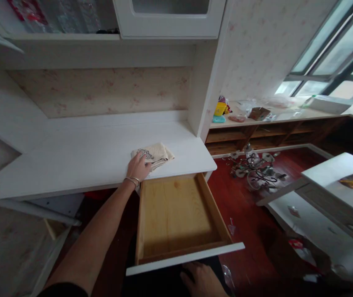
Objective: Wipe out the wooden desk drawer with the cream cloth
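Observation:
My left hand (138, 166) rests flat on a folded beige cloth (156, 154) with dark print, near the front edge of the white desk top (80, 159). A bracelet sits on that wrist. Just below the cloth a wooden drawer (176, 214) with a white front panel (185, 258) is pulled fully out and has nothing inside. My right hand (203, 280) is low at the bottom edge, under the drawer's white front, fingers loosely curled and holding nothing that I can see.
White cabinet doors (167, 18) hang above the desk. To the right, a low wooden shelf (275, 117) carries bags and small items under a window. A tangled light fixture (257, 169) lies on the red floor. White furniture (334, 194) stands at right.

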A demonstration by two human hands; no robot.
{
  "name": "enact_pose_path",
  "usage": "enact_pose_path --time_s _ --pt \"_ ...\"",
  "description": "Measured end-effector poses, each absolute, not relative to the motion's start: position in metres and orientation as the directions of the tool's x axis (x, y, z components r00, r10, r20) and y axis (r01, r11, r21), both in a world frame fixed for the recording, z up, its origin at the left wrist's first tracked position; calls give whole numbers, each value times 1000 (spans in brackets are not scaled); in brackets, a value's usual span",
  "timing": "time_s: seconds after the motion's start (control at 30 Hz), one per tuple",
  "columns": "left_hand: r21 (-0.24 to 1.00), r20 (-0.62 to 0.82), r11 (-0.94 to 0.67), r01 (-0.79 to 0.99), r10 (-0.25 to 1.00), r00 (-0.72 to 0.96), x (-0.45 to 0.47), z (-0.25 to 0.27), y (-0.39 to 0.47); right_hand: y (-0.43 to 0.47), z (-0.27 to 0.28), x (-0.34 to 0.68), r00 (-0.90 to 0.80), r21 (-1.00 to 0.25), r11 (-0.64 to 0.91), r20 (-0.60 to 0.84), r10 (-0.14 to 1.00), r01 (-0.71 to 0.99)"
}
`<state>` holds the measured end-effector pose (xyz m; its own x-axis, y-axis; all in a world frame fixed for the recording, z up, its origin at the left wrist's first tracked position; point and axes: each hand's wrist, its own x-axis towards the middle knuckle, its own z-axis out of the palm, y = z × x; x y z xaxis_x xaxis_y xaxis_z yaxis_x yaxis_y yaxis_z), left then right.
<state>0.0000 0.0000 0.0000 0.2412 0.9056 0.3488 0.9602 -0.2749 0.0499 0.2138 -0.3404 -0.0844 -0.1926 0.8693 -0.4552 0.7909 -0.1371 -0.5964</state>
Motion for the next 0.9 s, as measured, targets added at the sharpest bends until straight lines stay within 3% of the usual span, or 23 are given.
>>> enact_pose_path --time_s 0.1,0.23,0.3,0.63,0.9 --pt "-4 236 -333 943 916 325 34 -1 9 -344 -79 214 -207 -581 -131 -479 853 803" --pt "-9 26 -309 951 951 309 50 -14 24 -351 -78 215 -213 -591 -133 -478 852 796" --pt "9 -13 -292 956 956 292 50 -19 29 -353 -81 215 -195 -596 -151 -475 858 789" --pt "-35 134 -486 873 864 486 29 -26 -38 -344 -88 227 -259 -658 -136 -466 846 741" --pt "32 116 -502 864 861 495 21 -38 -114 -340 -94 228 -265 -668 -129 -456 850 733"
